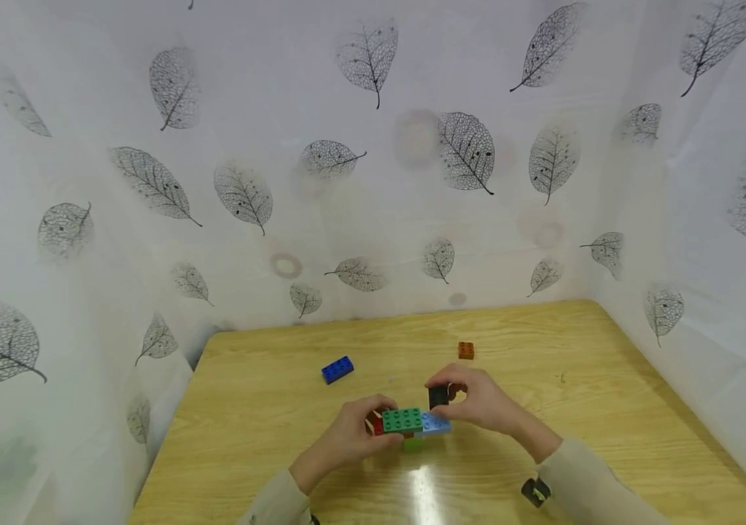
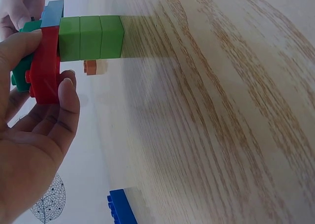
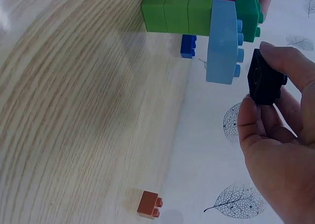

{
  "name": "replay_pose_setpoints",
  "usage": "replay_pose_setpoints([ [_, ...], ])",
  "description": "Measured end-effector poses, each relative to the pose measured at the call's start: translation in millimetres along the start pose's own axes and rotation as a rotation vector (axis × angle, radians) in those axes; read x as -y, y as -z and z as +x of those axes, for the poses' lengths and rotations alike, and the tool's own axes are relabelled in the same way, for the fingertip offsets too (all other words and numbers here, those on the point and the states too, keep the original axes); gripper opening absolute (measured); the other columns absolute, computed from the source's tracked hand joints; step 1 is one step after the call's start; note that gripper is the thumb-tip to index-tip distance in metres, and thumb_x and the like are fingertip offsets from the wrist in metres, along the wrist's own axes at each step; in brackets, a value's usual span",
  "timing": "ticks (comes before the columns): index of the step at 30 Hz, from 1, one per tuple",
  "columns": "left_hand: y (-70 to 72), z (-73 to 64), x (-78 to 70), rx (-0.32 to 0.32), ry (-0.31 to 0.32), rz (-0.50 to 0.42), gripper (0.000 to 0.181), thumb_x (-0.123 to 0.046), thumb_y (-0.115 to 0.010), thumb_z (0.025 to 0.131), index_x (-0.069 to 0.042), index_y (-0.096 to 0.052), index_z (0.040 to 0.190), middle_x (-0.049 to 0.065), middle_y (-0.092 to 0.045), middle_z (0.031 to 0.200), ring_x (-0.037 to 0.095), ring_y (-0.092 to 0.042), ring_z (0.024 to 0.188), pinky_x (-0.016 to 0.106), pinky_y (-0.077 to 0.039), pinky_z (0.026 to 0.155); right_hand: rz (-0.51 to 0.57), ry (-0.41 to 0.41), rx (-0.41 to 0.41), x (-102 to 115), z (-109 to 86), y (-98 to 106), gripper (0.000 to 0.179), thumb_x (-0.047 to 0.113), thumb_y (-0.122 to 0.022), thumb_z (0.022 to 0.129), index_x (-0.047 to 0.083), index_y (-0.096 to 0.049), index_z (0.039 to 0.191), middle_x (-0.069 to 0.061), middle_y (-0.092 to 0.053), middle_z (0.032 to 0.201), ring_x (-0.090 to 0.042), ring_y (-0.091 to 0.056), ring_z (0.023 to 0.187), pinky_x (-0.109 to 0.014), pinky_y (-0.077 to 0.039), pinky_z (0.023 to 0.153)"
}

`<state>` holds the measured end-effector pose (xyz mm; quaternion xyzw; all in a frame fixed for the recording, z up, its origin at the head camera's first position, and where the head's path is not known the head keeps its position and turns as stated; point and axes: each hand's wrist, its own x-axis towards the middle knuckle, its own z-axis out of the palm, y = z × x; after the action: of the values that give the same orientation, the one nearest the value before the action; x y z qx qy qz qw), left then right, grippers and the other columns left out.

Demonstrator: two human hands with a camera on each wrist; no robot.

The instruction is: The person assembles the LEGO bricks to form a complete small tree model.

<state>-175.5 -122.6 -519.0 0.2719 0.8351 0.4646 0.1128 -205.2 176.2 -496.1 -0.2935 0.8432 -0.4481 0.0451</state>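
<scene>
My left hand (image 1: 345,436) grips the red brick (image 2: 47,79) of a built block structure. Three light green bricks (image 2: 91,37) form its upright column on the table. Above that column the red brick and a light blue brick (image 3: 222,44) stick out to opposite sides, with a dark green brick (image 1: 402,420) across the top of both. Between thumb and fingers, my right hand (image 1: 483,399) pinches a black brick (image 3: 263,81), studs up. In the right wrist view it is held apart from the light blue brick, a little higher than its studs.
A dark blue brick (image 1: 337,370) lies on the wooden table (image 1: 248,437), beyond my left hand. Farther back, behind my right hand, sits a small orange-brown brick (image 1: 466,350). White leaf-patterned curtains (image 1: 373,219) enclose the table at the back and sides.
</scene>
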Motion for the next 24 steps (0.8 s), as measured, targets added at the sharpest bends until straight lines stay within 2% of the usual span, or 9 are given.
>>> replay_pose_setpoints([
  [4,-0.2,-0.2,0.2,0.004,-0.002,0.002,0.034,-0.032,-0.080,0.096,-0.018,-0.068,0.124,0.004,-0.073,0.114,0.003,-0.062,0.084,0.022,-0.054,0.067,0.000,-0.001,0.032,5.0,-2.2,-2.3,0.037,0.032,-0.085,0.090,0.027,-0.073,0.124,0.007,-0.071,0.115,-0.006,-0.059,0.094,-0.037,-0.055,0.081],
  [10,-0.4,0.0,-0.4,-0.003,-0.010,0.003,0.034,-0.031,-0.081,0.095,-0.017,-0.068,0.124,0.005,-0.073,0.113,0.003,-0.062,0.083,0.022,-0.054,0.066,0.007,0.019,0.063,9.8,-4.0,-6.0,0.038,0.030,-0.085,0.090,0.026,-0.072,0.125,0.007,-0.071,0.114,-0.005,-0.060,0.096,-0.038,-0.055,0.081],
  [14,-0.3,0.3,-1.1,-0.007,-0.008,0.005,0.033,-0.030,-0.081,0.095,-0.017,-0.068,0.123,0.004,-0.073,0.111,0.003,-0.062,0.082,0.022,-0.054,0.066,0.020,0.021,0.082,10.8,-4.6,-9.6,0.038,0.028,-0.085,0.089,0.026,-0.072,0.125,0.006,-0.071,0.116,-0.005,-0.060,0.097,-0.033,-0.053,0.080],
  [20,0.0,0.8,-2.2,-0.005,0.007,0.001,0.033,-0.030,-0.081,0.095,-0.019,-0.069,0.122,0.003,-0.073,0.111,0.004,-0.062,0.083,0.022,-0.053,0.066,0.005,0.048,0.092,10.8,-5.3,-15.0,0.036,0.026,-0.085,0.089,0.023,-0.074,0.124,0.007,-0.072,0.118,-0.004,-0.057,0.096,-0.037,-0.052,0.080],
  [24,-0.1,0.9,-2.7,-0.003,0.012,0.011,0.033,-0.030,-0.081,0.094,-0.019,-0.069,0.122,0.002,-0.072,0.111,0.004,-0.062,0.084,0.022,-0.053,0.067,-0.011,0.052,0.093,9.8,-6.2,-17.2,0.035,0.026,-0.085,0.089,0.025,-0.074,0.123,0.009,-0.072,0.118,-0.005,-0.057,0.097,-0.038,-0.052,0.080],
])
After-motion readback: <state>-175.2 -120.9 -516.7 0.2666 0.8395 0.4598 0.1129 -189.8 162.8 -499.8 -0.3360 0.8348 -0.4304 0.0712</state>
